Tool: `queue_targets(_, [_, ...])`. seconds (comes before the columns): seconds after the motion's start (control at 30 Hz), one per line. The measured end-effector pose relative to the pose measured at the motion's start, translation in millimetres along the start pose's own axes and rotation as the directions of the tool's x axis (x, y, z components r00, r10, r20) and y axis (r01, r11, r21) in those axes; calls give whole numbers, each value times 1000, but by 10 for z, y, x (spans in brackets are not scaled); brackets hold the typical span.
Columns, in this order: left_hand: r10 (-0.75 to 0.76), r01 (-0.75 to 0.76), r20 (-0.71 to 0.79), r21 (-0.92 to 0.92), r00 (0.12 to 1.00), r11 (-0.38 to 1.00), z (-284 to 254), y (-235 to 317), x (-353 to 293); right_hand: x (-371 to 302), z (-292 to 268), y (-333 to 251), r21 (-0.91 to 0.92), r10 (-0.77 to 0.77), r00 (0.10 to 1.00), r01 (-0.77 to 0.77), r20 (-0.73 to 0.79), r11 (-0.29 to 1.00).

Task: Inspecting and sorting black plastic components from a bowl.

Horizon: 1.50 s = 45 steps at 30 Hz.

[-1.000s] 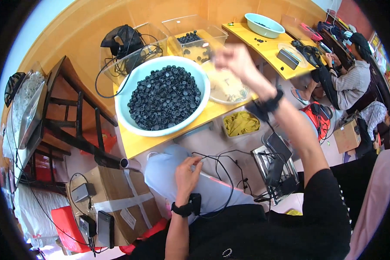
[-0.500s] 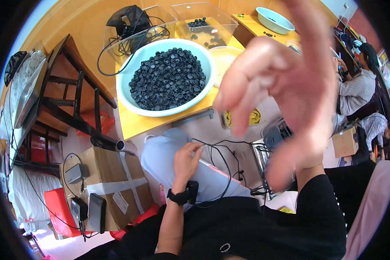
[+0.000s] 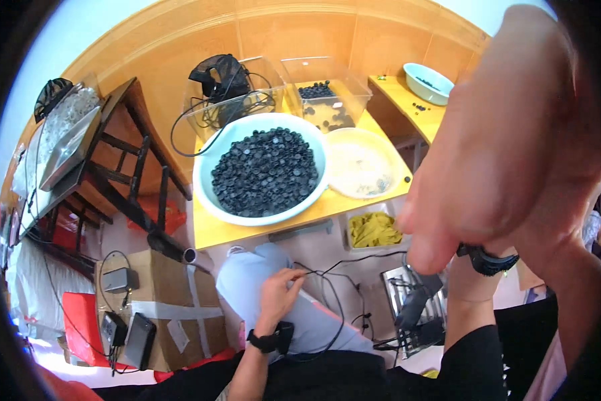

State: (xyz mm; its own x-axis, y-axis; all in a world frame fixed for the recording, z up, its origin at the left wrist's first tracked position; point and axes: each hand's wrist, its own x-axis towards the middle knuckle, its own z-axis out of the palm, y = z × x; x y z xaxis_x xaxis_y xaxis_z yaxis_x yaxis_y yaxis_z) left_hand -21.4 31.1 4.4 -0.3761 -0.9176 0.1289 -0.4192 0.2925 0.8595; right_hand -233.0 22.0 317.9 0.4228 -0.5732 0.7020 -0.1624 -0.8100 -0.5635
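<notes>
My left hand (image 3: pixel 280 294) rests over my grey-clad leg, fingers curled and fingertips together at a thin black cable (image 3: pixel 334 294). A black band with a small dark block (image 3: pixel 273 337) circles that wrist. On the right, my black-sleeved arm (image 3: pixel 474 341) rises to a black wristband (image 3: pixel 489 260). A large blurred hand (image 3: pixel 494 154) fills the area above it, very close to the camera. Another bare forearm (image 3: pixel 574 274) comes in at the right edge. These skin areas overlap, so my right hand's fingers cannot be made out and what it holds is hidden.
A light blue basin (image 3: pixel 203 184) of black round caps stands on the yellow table (image 3: pixel 227 234), beside a pale shallow bowl (image 3: pixel 360 164). Clear bins (image 3: pixel 354 93) stand behind. A taped carton (image 3: pixel 160 287) is at left; cables and a metal frame (image 3: pixel 417 314) lie at right.
The view has tilted up, so the table and basin sit lower. The blurred hand has shifted right and grown larger. A wristband and a further forearm now show. The left hand stays at the cable.
</notes>
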Motion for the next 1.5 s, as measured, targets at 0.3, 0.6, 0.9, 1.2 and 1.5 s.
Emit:
queue_targets(0.3, [17,-17,-36,13,999,1000,89,-128,101,-80,156,174,-22,92,996,-92,-3,996])
queue_targets(0.6, [1,-2,-17,-39,1000,999,30,-5,63,-139,585,1660,-452,351,907,-219,233,865])
queue_targets(0.9, [4,-5,-26,-41,1000,999,6,-24,70,-275,1193,2379,-696,635,715,-296,293,654])
queue_targets(1.2, [-32,24,-58,-139,998,990,38,-87,90,-337,963,2547,-483,533,838,-423,113,767])
queue_targets(1.5, [-189,180,145,-967,971,181,-352,59,87,-808,1324,1232,-122,462,863,-446,205,887])
